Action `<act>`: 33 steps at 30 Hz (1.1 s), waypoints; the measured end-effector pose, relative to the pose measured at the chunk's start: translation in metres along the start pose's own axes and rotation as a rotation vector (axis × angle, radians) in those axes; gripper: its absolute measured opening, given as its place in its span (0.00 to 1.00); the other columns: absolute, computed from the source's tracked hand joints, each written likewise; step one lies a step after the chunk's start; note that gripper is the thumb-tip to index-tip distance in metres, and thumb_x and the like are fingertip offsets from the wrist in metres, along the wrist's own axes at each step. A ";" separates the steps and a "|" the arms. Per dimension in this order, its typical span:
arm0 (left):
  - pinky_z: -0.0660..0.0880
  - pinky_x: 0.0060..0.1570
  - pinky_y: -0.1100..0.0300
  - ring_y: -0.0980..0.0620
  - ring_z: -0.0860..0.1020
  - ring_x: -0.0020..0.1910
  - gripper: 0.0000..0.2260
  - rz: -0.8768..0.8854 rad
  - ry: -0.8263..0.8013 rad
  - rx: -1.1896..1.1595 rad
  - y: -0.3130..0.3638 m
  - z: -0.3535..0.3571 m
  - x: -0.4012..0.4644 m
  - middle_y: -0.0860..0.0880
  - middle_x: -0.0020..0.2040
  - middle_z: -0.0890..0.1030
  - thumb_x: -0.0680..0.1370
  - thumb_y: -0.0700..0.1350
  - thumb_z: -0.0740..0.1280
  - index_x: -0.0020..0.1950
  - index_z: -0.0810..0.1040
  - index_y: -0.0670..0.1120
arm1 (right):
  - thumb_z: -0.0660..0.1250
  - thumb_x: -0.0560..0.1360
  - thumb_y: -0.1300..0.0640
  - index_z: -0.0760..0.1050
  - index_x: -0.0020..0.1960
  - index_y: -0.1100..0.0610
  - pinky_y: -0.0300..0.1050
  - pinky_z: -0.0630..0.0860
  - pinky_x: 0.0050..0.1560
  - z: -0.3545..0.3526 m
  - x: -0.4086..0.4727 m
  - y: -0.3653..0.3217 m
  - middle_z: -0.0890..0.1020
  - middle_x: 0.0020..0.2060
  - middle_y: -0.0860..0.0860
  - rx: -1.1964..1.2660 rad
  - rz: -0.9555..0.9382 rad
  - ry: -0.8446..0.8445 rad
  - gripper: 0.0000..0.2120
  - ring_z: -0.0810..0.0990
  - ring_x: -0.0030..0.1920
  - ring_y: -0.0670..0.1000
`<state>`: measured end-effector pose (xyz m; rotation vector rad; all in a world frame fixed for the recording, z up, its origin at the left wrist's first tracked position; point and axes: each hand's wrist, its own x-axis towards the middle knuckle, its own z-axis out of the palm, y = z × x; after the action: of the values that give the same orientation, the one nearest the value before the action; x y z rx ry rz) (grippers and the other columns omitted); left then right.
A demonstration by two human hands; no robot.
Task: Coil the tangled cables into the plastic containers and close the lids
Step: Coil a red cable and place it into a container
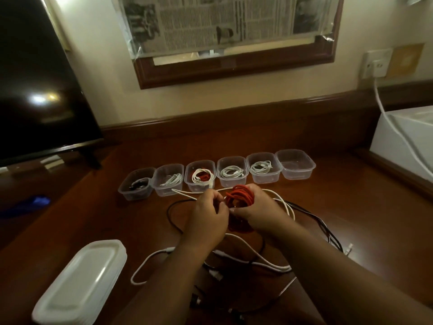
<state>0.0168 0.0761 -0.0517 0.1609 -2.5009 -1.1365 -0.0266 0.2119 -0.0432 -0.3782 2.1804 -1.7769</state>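
Note:
Over the middle of the wooden desk (pixel 351 219) I hold a coil of red cable (pixel 241 195). My right hand (pixel 255 212) grips the coil from the right. My left hand (pixel 208 216) pinches the red cable at the coil's left side. Several clear plastic containers stand in a row behind my hands. The leftmost container (pixel 137 184) holds a dark cable, and the ones beside it hold coiled cables. The rightmost container (pixel 295 164) has nothing in it. Loose white cables (pixel 253 252) and black cables (pixel 328 233) lie tangled under and around my arms.
A stack of white lids (pixel 82 285) sits at the front left of the desk. A dark screen (pixel 39 85) stands at the back left. A white box (pixel 405 139) with a plugged-in white cord is at the right edge. A framed panel hangs on the wall.

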 end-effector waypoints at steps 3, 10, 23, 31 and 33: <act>0.67 0.36 0.70 0.59 0.75 0.46 0.04 0.038 0.013 0.011 0.005 -0.007 -0.014 0.51 0.48 0.77 0.81 0.42 0.63 0.50 0.72 0.51 | 0.72 0.75 0.62 0.68 0.63 0.49 0.34 0.70 0.36 0.006 -0.016 -0.010 0.73 0.45 0.41 -0.124 -0.066 0.043 0.21 0.73 0.43 0.40; 0.70 0.39 0.72 0.59 0.77 0.48 0.04 0.105 0.043 -0.013 0.022 -0.028 -0.047 0.52 0.50 0.79 0.81 0.44 0.64 0.55 0.77 0.48 | 0.74 0.72 0.61 0.72 0.57 0.49 0.31 0.74 0.33 0.008 -0.063 -0.020 0.78 0.45 0.43 -0.129 -0.200 0.162 0.18 0.77 0.44 0.40; 0.71 0.32 0.73 0.60 0.77 0.36 0.07 0.077 0.019 -0.019 0.038 -0.046 -0.088 0.53 0.38 0.80 0.78 0.43 0.70 0.41 0.76 0.51 | 0.78 0.69 0.60 0.76 0.61 0.52 0.50 0.81 0.55 0.016 -0.111 -0.015 0.80 0.48 0.45 -0.111 -0.229 0.249 0.22 0.81 0.52 0.48; 0.80 0.52 0.46 0.47 0.81 0.47 0.06 -0.074 -0.021 -0.196 0.039 -0.049 -0.090 0.47 0.44 0.82 0.81 0.43 0.64 0.45 0.78 0.47 | 0.70 0.77 0.56 0.70 0.55 0.45 0.44 0.78 0.52 0.015 -0.117 -0.018 0.79 0.51 0.47 0.032 -0.170 0.151 0.12 0.78 0.51 0.46; 0.80 0.54 0.46 0.47 0.82 0.48 0.07 -0.151 -0.011 -0.312 0.039 -0.048 -0.083 0.46 0.45 0.83 0.82 0.42 0.64 0.46 0.78 0.46 | 0.68 0.79 0.56 0.71 0.61 0.49 0.49 0.78 0.58 0.015 -0.115 -0.016 0.79 0.53 0.49 0.102 -0.126 0.150 0.13 0.78 0.54 0.48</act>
<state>0.1144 0.0894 -0.0190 0.2602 -2.3152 -1.5740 0.0848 0.2396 -0.0226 -0.3769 2.1969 -2.0354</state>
